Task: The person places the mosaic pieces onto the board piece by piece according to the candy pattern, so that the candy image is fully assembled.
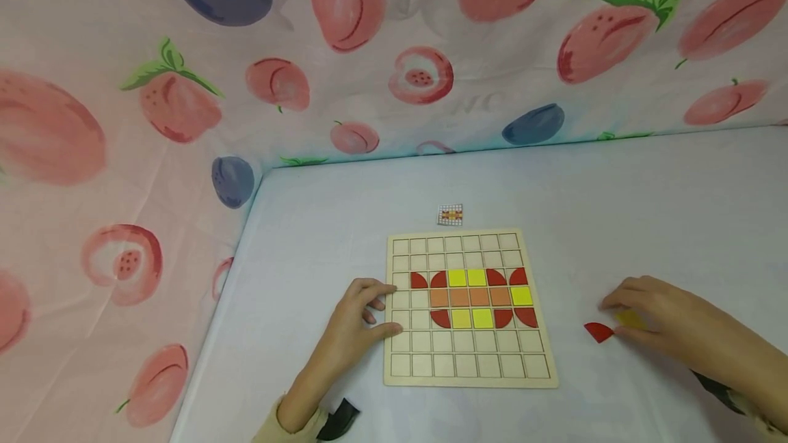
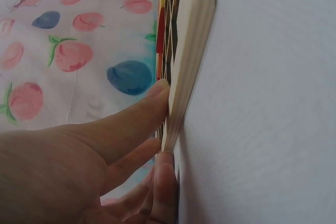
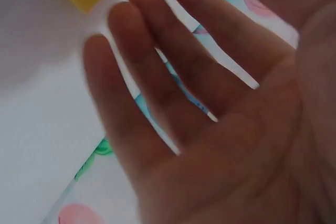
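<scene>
A pale wooden grid board point(image 1: 470, 364) lies flat on the table, holding red quarter-circle tiles point(image 1: 440, 318), yellow square tiles point(image 1: 466, 278) and orange square tiles point(image 1: 458, 297) in its middle rows. At its left side, my left hand point(image 1: 351, 323) touches the edge with the thumb and index fingertip; the left wrist view has the thumb on the rim. My right hand point(image 1: 661, 313) hovers low over a loose yellow tile point(image 1: 631, 320), partly covering it. Its thumb tip is beside a loose red quarter-circle tile point(image 1: 597, 331). In the right wrist view the fingers are stretched out.
A small printed card point(image 1: 450, 215) with a coloured grid pattern lies just beyond the board's far edge. A white cloth point(image 1: 332, 224) covers the table. Fruit-printed cloth walls point(image 1: 363, 87) rise at the back and left.
</scene>
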A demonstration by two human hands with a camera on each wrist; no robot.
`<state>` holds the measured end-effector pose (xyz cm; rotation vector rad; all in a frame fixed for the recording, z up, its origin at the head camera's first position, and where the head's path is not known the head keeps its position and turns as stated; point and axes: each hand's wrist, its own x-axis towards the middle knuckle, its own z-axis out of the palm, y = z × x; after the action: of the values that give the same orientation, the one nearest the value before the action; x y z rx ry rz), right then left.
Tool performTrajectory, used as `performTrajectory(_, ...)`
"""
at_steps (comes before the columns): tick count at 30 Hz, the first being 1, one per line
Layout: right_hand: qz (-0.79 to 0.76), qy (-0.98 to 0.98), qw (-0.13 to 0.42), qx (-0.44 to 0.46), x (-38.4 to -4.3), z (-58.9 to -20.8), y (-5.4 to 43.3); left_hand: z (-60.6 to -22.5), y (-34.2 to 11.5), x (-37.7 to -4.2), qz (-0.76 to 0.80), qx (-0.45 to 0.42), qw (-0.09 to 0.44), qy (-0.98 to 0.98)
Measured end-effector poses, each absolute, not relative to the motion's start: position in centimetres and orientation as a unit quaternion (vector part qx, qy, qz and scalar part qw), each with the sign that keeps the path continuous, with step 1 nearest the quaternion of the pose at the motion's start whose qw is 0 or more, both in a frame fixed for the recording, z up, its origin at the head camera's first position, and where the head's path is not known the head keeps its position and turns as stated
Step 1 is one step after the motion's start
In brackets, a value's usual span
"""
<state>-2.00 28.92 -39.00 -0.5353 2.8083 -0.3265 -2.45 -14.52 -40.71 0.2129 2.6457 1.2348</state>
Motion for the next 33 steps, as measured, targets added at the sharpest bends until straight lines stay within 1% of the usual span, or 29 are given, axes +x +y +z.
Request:
performTrajectory(4, -0.118, 0.961, 0.14, -0.208, -2.1, -39.2, 30.1, -40.8, -14.5, -2.4, 0.422, 0.071, 0.107, 0.897)
performTrajectory(7, -0.117, 0.96, 0.131, -0.217, -2.1, -39.4, 30.5, -40.8, -14.5, -2.4, 0.423, 0.069, 0.107, 0.897)
performTrajectory(18, -0.11, 0.965, 0.142, -0.193, -2.6, -39.5, 30.7, -40.6, -14.5, -2.4, 0.422, 0.066, 0.108, 0.898)
performTrajectory(26, -0.119, 0.963, 0.121, -0.209, -2.6, -40.0, 31.3, -40.7, -14.6, -2.4, 0.425, 0.075, 0.101, 0.897)
performTrajectory(33, -0.126, 0.962, 0.133, -0.204, -2.7, -39.9, 31.1, -40.7, -14.5, -2.4, 0.426, 0.075, 0.101, 0.896)
